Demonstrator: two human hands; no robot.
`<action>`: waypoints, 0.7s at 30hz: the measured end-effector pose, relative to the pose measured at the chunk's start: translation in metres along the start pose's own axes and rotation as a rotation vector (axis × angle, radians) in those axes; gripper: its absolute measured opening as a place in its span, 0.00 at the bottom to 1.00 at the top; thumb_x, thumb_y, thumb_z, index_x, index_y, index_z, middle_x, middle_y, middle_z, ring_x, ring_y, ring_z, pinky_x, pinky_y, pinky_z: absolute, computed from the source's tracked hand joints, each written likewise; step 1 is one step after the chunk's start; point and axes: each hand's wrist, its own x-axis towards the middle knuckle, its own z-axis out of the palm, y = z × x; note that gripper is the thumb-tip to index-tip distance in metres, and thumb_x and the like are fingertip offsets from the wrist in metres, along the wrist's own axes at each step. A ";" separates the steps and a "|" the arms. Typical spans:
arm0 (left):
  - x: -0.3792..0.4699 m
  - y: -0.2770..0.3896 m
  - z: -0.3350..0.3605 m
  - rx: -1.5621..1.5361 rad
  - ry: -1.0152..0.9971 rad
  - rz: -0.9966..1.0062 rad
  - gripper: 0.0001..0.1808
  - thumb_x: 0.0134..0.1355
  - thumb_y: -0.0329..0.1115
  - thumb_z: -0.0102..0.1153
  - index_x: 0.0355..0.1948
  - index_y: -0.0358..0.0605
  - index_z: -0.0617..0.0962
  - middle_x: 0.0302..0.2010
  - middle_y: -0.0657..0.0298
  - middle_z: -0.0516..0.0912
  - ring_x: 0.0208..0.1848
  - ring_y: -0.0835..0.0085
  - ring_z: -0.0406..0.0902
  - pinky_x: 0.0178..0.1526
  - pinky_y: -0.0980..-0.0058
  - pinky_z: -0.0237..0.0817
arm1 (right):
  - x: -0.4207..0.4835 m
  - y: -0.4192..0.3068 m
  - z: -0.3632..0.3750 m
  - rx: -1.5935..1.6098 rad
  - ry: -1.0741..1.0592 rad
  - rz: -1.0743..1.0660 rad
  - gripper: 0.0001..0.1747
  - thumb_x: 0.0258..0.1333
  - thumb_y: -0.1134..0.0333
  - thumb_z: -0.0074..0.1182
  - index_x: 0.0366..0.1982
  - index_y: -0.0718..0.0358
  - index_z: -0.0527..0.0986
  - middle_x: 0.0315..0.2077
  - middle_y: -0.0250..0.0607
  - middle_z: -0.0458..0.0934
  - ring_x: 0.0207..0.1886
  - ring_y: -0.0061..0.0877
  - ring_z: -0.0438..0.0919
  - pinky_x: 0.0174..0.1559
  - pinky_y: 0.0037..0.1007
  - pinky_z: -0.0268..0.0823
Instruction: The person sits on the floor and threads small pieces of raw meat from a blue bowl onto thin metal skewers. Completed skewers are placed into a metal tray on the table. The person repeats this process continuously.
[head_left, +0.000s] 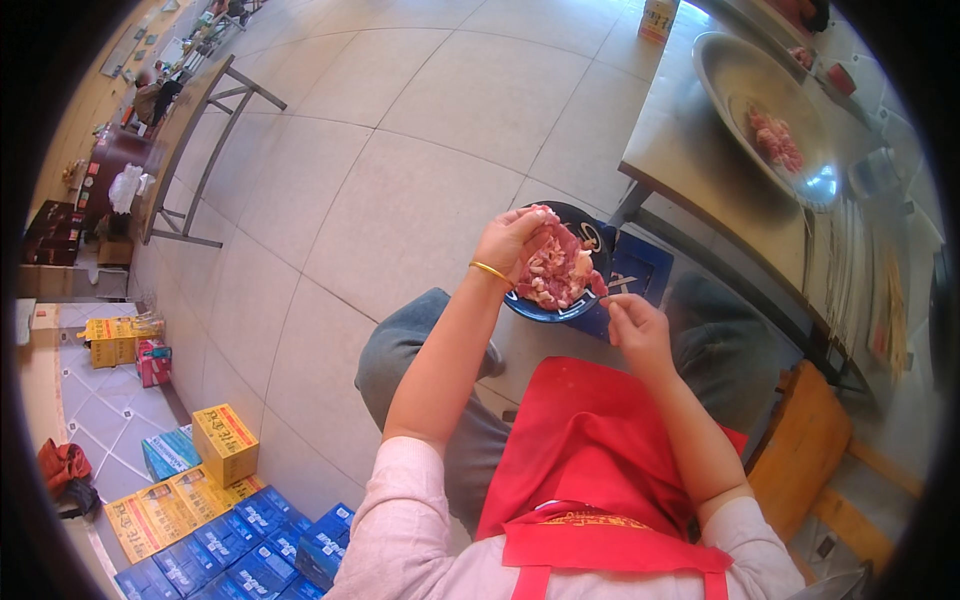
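Note:
A dark blue bowl (553, 315) with white markings holds raw meat pieces (556, 274). Over its left rim, my left hand (511, 241) pinches a strip of raw meat between thumb and fingers. My right hand (639, 330) is just off the bowl's lower right edge. Its thumb and forefinger close on a thin, dark skewer-like stick, mostly hidden, beside a small piece of meat (598, 284). The bowl rests on or over a blue crate or stool (646, 264) between my knees; the exact contact is hidden.
On the metal-topped table (667, 135) at right are a large steel basin (712, 82) with raw meat (776, 139), metal skewers (836, 277) and thin wooden sticks (892, 315). A wooden chair (806, 442) stands lower right. Stacked cartons (255, 574) lie lower left.

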 end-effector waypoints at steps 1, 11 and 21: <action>-0.002 -0.005 0.004 0.014 -0.055 -0.017 0.06 0.59 0.26 0.59 0.38 0.38 0.79 0.35 0.61 0.83 0.39 0.76 0.81 0.42 0.83 0.73 | 0.000 0.003 0.003 -0.174 0.048 -0.111 0.08 0.63 0.72 0.48 0.38 0.67 0.76 0.17 0.29 0.71 0.18 0.12 0.66 0.21 0.17 0.56; -0.017 -0.005 0.027 0.000 -0.102 -0.057 0.12 0.63 0.35 0.59 0.44 0.38 0.77 0.41 0.61 0.82 0.44 0.75 0.80 0.46 0.82 0.73 | 0.008 -0.011 -0.005 0.167 -0.055 0.114 0.11 0.65 0.67 0.47 0.41 0.66 0.75 0.16 0.31 0.71 0.14 0.11 0.62 0.17 0.14 0.52; -0.016 -0.016 0.029 0.024 -0.206 -0.106 0.08 0.63 0.31 0.57 0.41 0.38 0.78 0.39 0.56 0.83 0.40 0.72 0.82 0.43 0.73 0.77 | 0.004 -0.003 0.001 0.006 0.003 0.078 0.09 0.65 0.69 0.46 0.41 0.65 0.75 0.16 0.28 0.71 0.16 0.10 0.62 0.19 0.15 0.53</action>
